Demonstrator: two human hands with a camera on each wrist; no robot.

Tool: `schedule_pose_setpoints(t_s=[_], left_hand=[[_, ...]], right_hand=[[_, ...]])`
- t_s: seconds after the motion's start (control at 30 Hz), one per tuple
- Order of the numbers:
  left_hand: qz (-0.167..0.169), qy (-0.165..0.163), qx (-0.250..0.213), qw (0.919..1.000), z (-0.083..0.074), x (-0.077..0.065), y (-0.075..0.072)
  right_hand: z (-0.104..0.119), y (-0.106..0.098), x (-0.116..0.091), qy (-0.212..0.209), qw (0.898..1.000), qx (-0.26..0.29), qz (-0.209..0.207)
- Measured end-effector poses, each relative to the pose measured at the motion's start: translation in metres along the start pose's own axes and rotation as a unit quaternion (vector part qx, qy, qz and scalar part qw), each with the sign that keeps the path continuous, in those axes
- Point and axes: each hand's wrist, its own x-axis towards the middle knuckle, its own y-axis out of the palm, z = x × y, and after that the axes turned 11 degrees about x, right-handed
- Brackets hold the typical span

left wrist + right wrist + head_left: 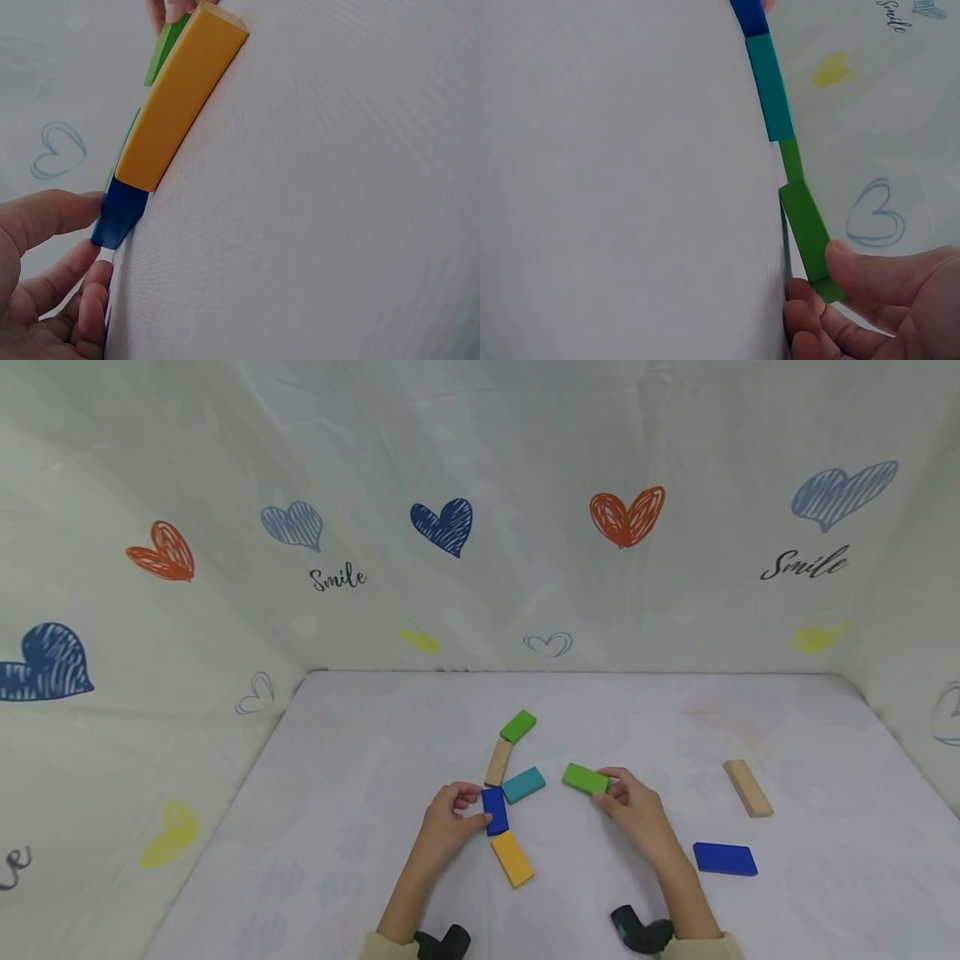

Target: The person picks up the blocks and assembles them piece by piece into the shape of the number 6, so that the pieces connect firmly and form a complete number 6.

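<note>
My left hand (444, 828) pinches a dark blue block (495, 811) between thumb and fingers in the head view. A yellow block (513, 859) meets its near end, and at its far end are a teal block (524, 784) and a natural wood block (498, 762). Beyond the wood one, a green block (518, 726) lies angled to the right. To the right of this row, my right hand (639, 814) grips one end of another green block (585, 778). The right wrist view shows the thumb on this held green block (806, 229), its far end pointing toward the teal block.
On the right side of the white-covered table (600, 710) lie a second wood block (748, 788) and a second blue block (725, 858). A pale curtain printed with hearts (442, 527) rises behind the table's back edge and along the sides.
</note>
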Motion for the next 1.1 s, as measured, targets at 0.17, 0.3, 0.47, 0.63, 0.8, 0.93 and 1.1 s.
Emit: schedule_pose_setpoints(t_s=[0.17,0.3,0.47,0.63,0.8,0.93,1.1], left_hand=[[-0.002,-0.002,0.001,1.0000,-0.001,0.002,0.000],[-0.002,-0.003,0.001,1.0000,-0.002,0.002,0.000],[-0.005,-0.006,0.002,1.0000,-0.001,0.001,0.001],[-0.002,-0.004,0.003,1.0000,0.003,-0.002,0.003],[-0.008,0.016,0.006,0.9998,0.004,-0.002,0.003],[-0.009,0.019,0.008,0.9998,0.005,-0.001,0.002],[-0.007,0.015,0.007,0.9998,0.004,0.000,0.003]], right_hand=[[0.004,0.008,0.005,-0.002,0.998,-0.055,0.004],[0.007,0.012,0.006,0.005,0.996,-0.084,-0.006],[0.006,0.012,0.005,0.009,0.997,-0.070,-0.015],[0.004,0.013,0.004,0.013,0.998,-0.069,-0.007],[0.004,0.014,0.004,0.000,0.997,-0.076,-0.015],[0.005,0.014,0.003,-0.003,0.997,-0.079,-0.015],[0.006,0.014,0.004,-0.005,0.997,-0.081,-0.017]])
